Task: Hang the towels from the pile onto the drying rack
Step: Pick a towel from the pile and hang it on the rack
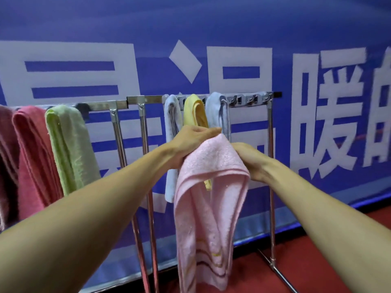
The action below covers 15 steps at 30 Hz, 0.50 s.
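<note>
Both hands, left (190, 142) and right (249, 159), gripping pink towel (209, 187) top edge, bare drying rack (249, 99) bar beyond

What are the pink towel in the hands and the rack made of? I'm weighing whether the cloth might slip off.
Pink towel: looks like looped terry cotton, matte and fuzzy, with woven stripes near the bottom hem. Drying rack: apparently polished steel or chromed tube, shiny with reflections; its smoothness could let cloth slide.

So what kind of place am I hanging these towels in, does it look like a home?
Probably not a home; more likely an indoor hall or event space. A large blue banner with big white characters fills the wall, the floor is red carpet, and a free-standing metal drying rack stands before it.
</note>
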Available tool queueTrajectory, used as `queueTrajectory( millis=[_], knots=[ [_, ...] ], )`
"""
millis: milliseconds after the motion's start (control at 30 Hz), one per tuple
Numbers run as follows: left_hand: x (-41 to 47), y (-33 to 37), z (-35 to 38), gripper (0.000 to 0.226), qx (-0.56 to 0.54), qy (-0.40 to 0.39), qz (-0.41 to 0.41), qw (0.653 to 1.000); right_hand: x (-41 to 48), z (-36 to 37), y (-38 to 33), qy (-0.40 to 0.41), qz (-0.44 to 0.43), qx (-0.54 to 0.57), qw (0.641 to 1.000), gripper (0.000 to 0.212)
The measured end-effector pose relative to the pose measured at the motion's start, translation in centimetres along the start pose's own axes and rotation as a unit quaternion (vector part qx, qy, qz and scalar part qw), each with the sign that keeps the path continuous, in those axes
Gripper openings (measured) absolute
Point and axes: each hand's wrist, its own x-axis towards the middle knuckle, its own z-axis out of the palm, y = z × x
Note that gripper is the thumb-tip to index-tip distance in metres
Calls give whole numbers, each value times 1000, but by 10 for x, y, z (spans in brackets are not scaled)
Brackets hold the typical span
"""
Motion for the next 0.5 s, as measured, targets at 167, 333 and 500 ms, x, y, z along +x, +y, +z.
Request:
queueTrajectory(
  millis=[167,333,500],
  knots=[
    [16,11,2,29,-37,-35,-16,999,-5,-32,-8,-50,-52,124,990,30],
    [37,-3,25,37,-155,-118,-103,975,-8,-58,-29,82,-191,101,973,40],
    [71,-30,58,41,-168,-170,-85,967,5,-91,-38,152,-190,90,966,51]
  ],
)
